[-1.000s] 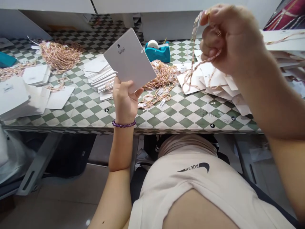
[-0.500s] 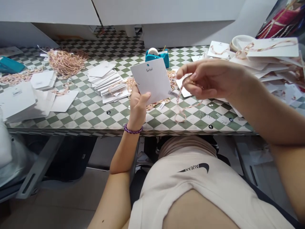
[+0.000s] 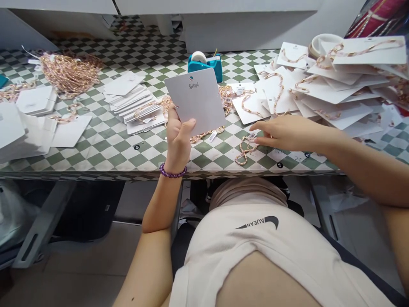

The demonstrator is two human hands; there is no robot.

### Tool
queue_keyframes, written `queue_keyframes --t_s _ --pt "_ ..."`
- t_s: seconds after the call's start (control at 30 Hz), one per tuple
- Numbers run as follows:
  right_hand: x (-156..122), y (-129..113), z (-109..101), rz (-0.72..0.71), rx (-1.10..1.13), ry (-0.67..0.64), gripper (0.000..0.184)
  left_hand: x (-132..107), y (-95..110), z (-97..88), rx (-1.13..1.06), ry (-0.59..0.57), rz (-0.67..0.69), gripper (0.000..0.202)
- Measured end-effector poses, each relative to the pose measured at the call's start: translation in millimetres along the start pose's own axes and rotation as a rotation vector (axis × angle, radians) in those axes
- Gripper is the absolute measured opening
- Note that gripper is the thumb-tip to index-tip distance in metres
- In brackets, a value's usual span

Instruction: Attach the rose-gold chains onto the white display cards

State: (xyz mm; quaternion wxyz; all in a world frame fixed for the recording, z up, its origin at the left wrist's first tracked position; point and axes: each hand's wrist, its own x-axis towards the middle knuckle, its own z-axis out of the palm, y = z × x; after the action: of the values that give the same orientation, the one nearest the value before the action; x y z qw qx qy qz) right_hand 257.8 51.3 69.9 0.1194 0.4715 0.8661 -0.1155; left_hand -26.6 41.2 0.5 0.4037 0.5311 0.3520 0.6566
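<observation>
Saw tagged pink-and-gold beaded strand [image 3: 245,152] looped loose on checkered tabletop [image 3: 220,160], near front edge. Had right hand [image 3: 284,133] half open at tag [image 3: 252,135], apparently gripping nothing; could not tell contact. Clasped white display card [image 3: 201,104] by lower left in left hand [image 3: 179,138], tilted above tabletop. Noted heap of strands [image 3: 226,97] partly behind card, then teal tape dispenser [image 3: 208,65]. Judged tangling possible from dragging loops into heap; creased card, from squeezing hard.

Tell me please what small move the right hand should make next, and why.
Probably pinch the loose beaded strand: it lies on the table by the parted fingertips of the right hand, while the left hand holds a card whose visible face bears no strand.
</observation>
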Motion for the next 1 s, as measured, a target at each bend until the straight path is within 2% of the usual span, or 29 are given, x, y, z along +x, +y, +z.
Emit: queue_keyframes --t_s 0.1,0.3,0.4,0.53,0.6,0.67,0.77,0.87,0.97,1.0 --pt "7 -12 4 0.053 -0.142 -0.009 0.057 -1 0 0.4 0.016 -0.002 -0.002 0.042" --pt "10 -35 -4 0.098 -0.175 0.065 0.036 -3 0 -0.3 0.027 -0.019 0.025 0.035" --pt "8 -32 -12 0.070 0.060 0.123 0.023 -4 2 1.1 0.004 -0.032 0.043 0.031" --pt "5 -28 -23 0.037 0.672 0.212 0.011 -4 5 6.5 -0.005 -0.030 0.021 0.033" --pt "2 -30 -29 -0.043 0.971 0.232 0.005 -5 5 9.7 -0.013 -0.063 -0.009 0.036" --pt "0 -34 -35 -0.140 1.167 0.222 0.004 -6 4 12.2 -0.007 -0.109 -0.041 0.040" --pt "-1 -40 -53 -0.246 1.281 0.201 0.009 -7 1 13.6 0.032 -0.145 -0.064 0.045" --pt "4 -47 -79 -0.334 1.305 0.165 0.011 -9 -1 13.2 0.050 -0.165 -0.051 0.044" --pt "11 -59 -106 -0.449 1.306 -0.007 0.011 -9 -1 12.1 0.055 -0.214 -0.037 0.040" --pt "14 -64 -113 -0.448 1.319 -0.039 0.014 -10 -1 11.8 0.057 -0.226 -0.038 0.039"
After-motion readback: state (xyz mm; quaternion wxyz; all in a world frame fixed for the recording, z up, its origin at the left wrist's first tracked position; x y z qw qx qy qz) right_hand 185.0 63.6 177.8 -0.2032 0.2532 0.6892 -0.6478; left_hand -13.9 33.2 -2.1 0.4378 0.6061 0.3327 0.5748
